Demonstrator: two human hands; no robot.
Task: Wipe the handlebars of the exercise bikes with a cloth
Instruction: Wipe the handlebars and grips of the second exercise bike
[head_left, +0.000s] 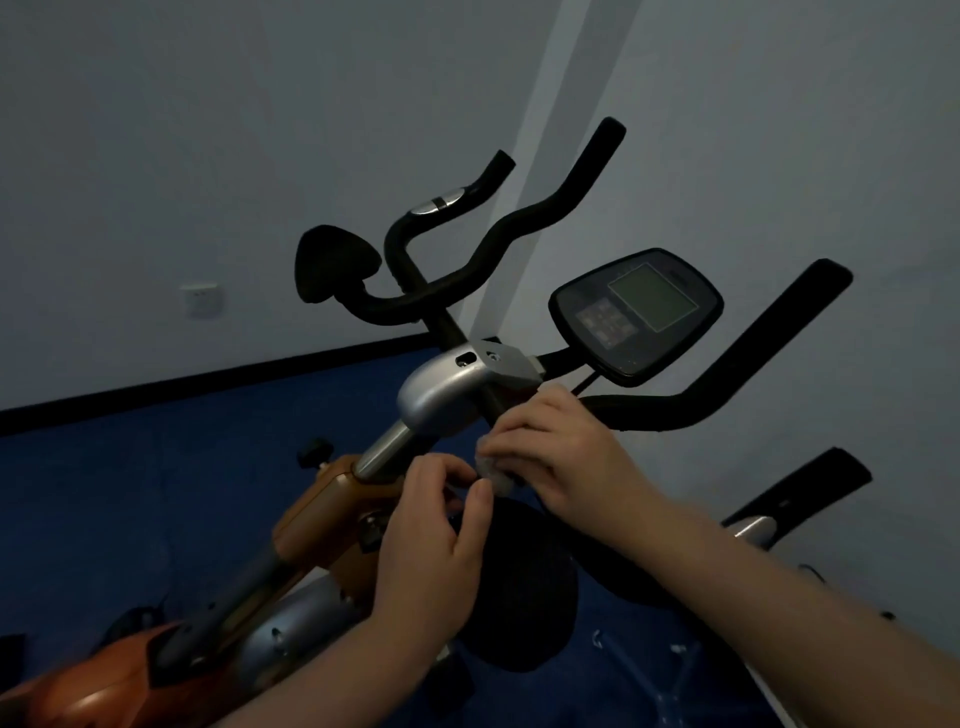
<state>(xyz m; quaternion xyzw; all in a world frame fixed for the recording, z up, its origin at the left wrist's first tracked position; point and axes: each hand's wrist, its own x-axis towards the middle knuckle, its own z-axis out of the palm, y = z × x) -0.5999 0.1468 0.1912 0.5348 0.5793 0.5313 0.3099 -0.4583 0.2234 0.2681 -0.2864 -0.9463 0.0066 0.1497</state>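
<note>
Cloth (491, 467), small pale wad, pinched between both hands just below silver stem clamp (441, 395). Left hand (441, 525) nips one edge, fingers curled. Right hand (561, 452) grips the rest. Risk, judged: wad slips during regrip, drops. Right handlebar (727, 374) near console (636, 312); careless swipe could knock it.

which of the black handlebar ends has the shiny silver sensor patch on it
The upper-left handlebar arm, behind the orange bike's post: it alone shows a silver patch just below its tip. The long bars to its right and beside the console are plain black.
</note>
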